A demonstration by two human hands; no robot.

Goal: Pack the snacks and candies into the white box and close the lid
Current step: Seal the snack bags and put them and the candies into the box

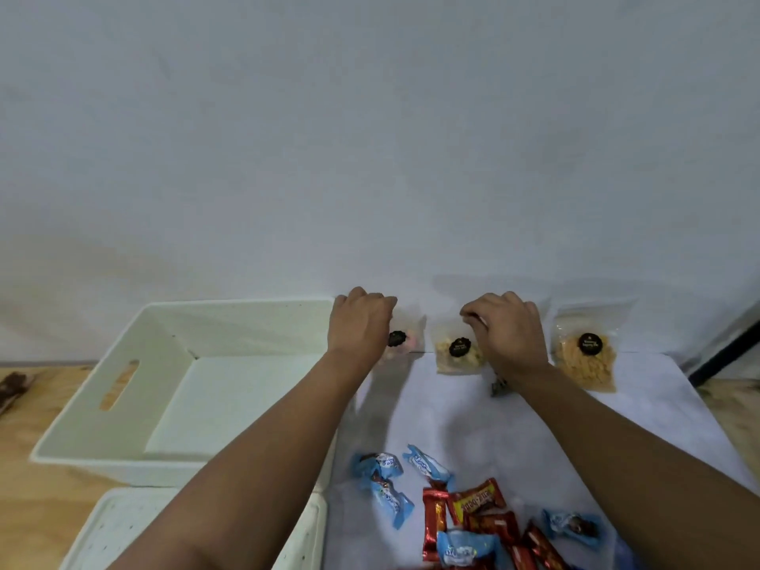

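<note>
Head view, looking down at a work surface set against a pale wall. The white box (123, 413) occupies the centre left of the frame, open and with nothing inside; a slot handle is cut into its left wall. Its lid (119, 528) lies flat at the lower left, just in front of the box and partly covered by the left forearm.

A white cloth (452, 413) covers the right half of the surface; bare wood shows at both frame edges. Three clear snack bags, each bearing a round dark label, lean in a row along the wall at the cloth's far edge. The left hand (362, 322) has its fingers curled over the top of the pink snack bag (405, 343), just right of the box's far corner. The right hand (506, 331) has its fingers curled on the top edge of the middle snack bag (456, 353), which holds pale pieces. Whether either bag is lifted off the cloth cannot be told. The third snack bag (586, 355), with orange-yellow contents, stands untouched at the right end of the row.

At lower centre right, a loose pile of candies rests on the cloth: blue-wrapped candies (386, 483) and red-wrapped candies (477, 508), several overlapping. A small dark object shows below the right wrist, too indistinct to identify.
</note>
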